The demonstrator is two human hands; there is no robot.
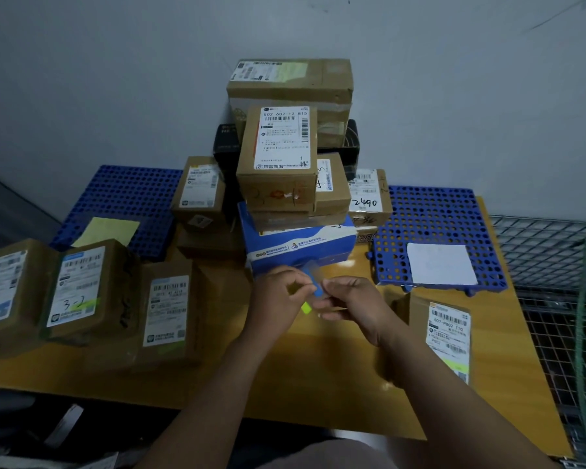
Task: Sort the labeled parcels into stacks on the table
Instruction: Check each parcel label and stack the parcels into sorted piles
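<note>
Yellow table holds parcels; left hand and right hand pinch blue strip.

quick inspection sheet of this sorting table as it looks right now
surface: yellow table carrying perforated blue left mat and right mat
job's things: central parcel pile; three-parcel row at left; single parcel at right
clutter: yellow sheet on left mat, white sheet on right mat
fingers: left hand and right hand both pinch a small blue strip
cables: nothing seen
surroundings: grey wall, wire cage at right
</note>
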